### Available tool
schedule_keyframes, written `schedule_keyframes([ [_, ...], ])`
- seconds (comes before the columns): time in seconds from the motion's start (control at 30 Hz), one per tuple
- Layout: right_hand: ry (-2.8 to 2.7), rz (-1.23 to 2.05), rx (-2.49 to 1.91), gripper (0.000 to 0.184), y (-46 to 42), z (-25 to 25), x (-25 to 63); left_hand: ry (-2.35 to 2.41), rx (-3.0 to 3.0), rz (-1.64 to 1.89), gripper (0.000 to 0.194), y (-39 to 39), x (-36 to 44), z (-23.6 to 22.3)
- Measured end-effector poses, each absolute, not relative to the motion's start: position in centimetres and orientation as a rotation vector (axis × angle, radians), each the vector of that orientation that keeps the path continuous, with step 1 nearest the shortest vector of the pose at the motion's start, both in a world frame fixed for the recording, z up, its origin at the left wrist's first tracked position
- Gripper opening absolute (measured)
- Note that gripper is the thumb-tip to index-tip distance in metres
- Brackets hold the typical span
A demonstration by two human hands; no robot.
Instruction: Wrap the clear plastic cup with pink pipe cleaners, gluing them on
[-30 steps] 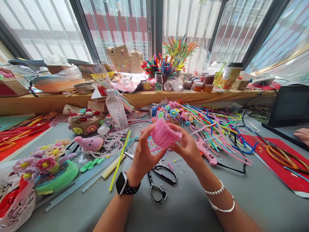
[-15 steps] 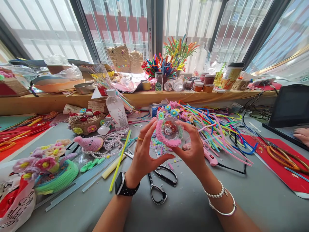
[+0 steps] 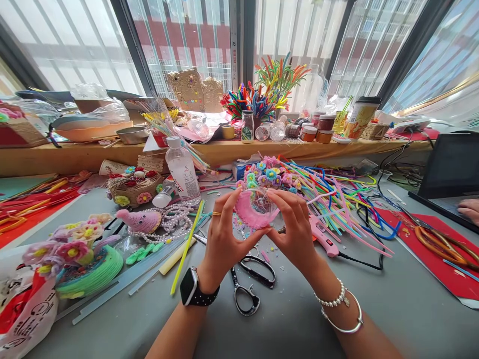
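Between my two hands is a clear round plastic cup (image 3: 250, 213), its side covered in fuzzy pink pipe cleaner. The cup is tipped so that its clear ribbed bottom shows. My left hand (image 3: 224, 237) grips its left side, thumb below and fingers above. From the right, my right hand (image 3: 297, 229) pinches the cup in the same way, its thumb near the left thumb. Black-handled scissors (image 3: 246, 291) lie on the table below the hands. A pink glue gun (image 3: 324, 237) rests by my right wrist, beside a pile of coloured pipe cleaners (image 3: 337, 194).
At left are a green pot with fuzzy flowers (image 3: 90, 271), a pink cone-shaped figure (image 3: 138, 220), pearl strings (image 3: 175, 219) and a plastic bottle (image 3: 183, 172). Orange-handled scissors (image 3: 441, 244) lie on red sheets at right. A person's hand (image 3: 469, 209) rests at a laptop (image 3: 451, 164).
The cup has turned in my hands: first its pink side faced me, then its pink edge and clear bottom came into view. My right hand's fingers have shifted along it.
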State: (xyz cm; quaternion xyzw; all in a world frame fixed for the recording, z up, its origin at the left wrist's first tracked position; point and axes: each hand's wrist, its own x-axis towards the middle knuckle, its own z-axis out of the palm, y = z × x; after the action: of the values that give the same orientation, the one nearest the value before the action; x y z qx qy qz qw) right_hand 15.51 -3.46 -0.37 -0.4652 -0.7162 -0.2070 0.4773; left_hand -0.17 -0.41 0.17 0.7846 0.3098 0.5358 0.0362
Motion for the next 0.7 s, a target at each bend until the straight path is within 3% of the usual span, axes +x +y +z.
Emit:
schedule_keyframes([
  [0.33,-1.846,-0.525,-1.165,0.053,-3.5,-0.2,15.5,0.954,1.958,1.273,0.066,-0.2,-0.2,0.3],
  [0.57,-1.834,-0.562,-1.155,0.051,-3.5,0.1,15.4,0.79,1.453,1.218,0.053,-0.1,0.0,0.8],
  [0.7,-1.638,-0.658,-1.087,0.035,-4.0,0.5,15.2,0.738,1.125,1.18,0.04,-0.2,0.0,1.5],
])
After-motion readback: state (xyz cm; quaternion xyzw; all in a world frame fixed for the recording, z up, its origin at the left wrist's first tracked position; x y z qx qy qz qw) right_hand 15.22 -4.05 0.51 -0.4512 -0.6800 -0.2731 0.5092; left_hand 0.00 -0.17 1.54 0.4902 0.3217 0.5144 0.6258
